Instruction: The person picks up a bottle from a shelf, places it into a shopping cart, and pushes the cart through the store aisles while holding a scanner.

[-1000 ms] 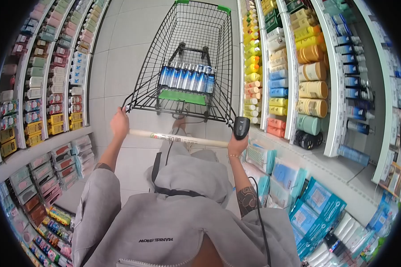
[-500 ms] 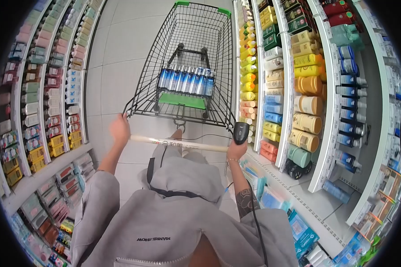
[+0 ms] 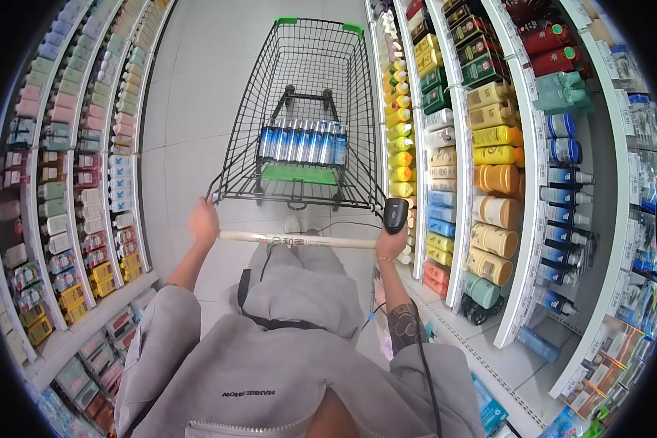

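A wire shopping cart (image 3: 233, 146) with green trim stands in front of me, its cream handle bar (image 3: 299, 240) running crosswise between my hands. My left hand (image 3: 204, 223) is closed around the bar's left end, by the corner of the cart frame. At the right end my right hand (image 3: 391, 245) is closed around a black handheld scanner (image 3: 395, 214) and against the bar; its fingers are partly hidden. A black cable (image 3: 425, 379) runs along my right forearm. Inside the cart, a row of several blue-and-silver spray cans (image 3: 299, 142) stands behind the green flap (image 3: 299, 174).
Shelves of bottles and boxes (image 3: 66, 190) line the left side. On the right, close to the cart, shelves hold yellow bottles (image 3: 496, 136), cream tubs (image 3: 493, 237) and blue-labelled bottles (image 3: 566, 196). Pale floor tiles (image 3: 193, 87) stretch ahead along the aisle.
The shelves on both sides have slid toward me in view, as the cart and I moved forward along the aisle. Both hands keep their places on the bar.
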Demonstrator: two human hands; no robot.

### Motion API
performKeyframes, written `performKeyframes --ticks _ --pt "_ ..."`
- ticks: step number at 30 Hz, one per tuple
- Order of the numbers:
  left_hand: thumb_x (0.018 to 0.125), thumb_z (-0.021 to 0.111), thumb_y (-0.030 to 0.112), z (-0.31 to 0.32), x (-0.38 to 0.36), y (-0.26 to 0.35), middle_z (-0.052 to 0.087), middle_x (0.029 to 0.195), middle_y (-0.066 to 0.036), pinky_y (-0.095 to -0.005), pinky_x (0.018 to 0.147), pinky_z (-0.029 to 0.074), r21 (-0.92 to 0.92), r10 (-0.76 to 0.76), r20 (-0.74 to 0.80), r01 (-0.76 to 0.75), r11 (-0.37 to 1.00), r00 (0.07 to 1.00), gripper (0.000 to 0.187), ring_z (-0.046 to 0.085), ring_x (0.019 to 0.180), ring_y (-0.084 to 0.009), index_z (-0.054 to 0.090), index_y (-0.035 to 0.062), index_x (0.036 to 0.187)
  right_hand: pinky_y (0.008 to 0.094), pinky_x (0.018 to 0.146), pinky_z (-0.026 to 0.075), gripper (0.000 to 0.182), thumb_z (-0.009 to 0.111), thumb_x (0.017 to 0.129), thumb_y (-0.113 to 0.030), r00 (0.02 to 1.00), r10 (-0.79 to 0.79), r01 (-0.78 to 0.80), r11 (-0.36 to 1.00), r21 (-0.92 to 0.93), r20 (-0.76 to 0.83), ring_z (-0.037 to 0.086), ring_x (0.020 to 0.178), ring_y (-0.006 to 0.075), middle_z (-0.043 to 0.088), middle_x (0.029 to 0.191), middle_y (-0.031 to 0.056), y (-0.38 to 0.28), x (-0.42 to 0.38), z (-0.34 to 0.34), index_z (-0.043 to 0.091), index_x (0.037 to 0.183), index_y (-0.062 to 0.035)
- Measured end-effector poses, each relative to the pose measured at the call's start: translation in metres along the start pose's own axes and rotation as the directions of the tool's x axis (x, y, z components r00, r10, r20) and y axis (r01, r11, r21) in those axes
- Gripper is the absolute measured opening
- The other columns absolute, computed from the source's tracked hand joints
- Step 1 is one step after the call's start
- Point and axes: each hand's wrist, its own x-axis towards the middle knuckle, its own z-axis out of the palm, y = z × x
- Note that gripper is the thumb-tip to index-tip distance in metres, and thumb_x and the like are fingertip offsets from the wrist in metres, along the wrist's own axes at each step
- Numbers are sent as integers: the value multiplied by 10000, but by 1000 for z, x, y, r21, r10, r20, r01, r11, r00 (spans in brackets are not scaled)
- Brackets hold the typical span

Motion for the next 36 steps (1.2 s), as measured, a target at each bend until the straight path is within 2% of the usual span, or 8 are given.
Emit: performKeyframes --ticks 7,14,18,22,25,29,31,36 --pt "964 346 362 -10 51 36 624 758 -219 -511 636 443 -18 -19 17 19 1000 1000 374 597 740 -416 514 32 911 470 696 439 208 677 688 -124 1000 24 -24 1000 -8 -10 565 795 392 593 820 180 -22 51 36 563 825 -16" --pt "961 365 338 -25 107 78 618 742 -226 -510 633 441 -6 -12 -45 11 1000 999 360 594 729 -421 515 17 899 424 745 454 317 686 697 -122 999 19 -20 1000 9 43 586 847 382 616 891 188 -58 102 67 578 978 -21" --pt "943 402 326 -37 148 100 619 733 -224 -499 640 451 9 -1 -68 1 1000 998 345 599 726 -410 531 15 867 433 752 449 309 693 688 -127 1000 12 -12 995 95 -6 578 855 380 608 895 184 -86 130 88 583 952 -7" --pt "897 464 316 -59 184 126 627 745 -210 -481 648 466 -9 -44 -9 44 999 999 316 610 732 -393 542 11 870 431 756 451 342 703 685 -132 998 33 -38 993 109 56 577 869 386 610 916 187 -103 154 114 577 976 -1" --pt "869 492 304 -50 221 123 632 763 -201 -475 650 472 -32 -46 -52 44 998 998 297 614 751 -384 545 13 888 432 752 452 339 698 689 -123 996 52 -58 995 85 66 578 868 386 611 913 185 -130 174 127 572 980 -2" --pt "857 497 289 -60 261 142 634 778 -197 -475 654 474 18 -77 -40 78 997 996 274 614 770 -383 550 24 900 433 760 451 317 679 692 -102 995 45 -58 986 156 84 574 867 386 607 919 185 -159 202 147 568 971 1" --pt "861 485 289 -64 278 154 633 784 -199 -479 658 473 29 -93 -32 94 995 995 264 611 779 -386 554 38 905 422 716 452 253 691 708 -135 999 27 -30 984 174 16 586 814 389 617 847 193 -168 216 159 586 886 11" --pt "869 464 298 -72 326 171 633 801 -200 -483 664 471 14 -116 -48 117 993 992 275 608 776 -392 553 42 911 428 721 453 271 680 706 -127 995 55 -70 979 191 83 584 821 392 615 855 194 -198 248 183 577 915 12"
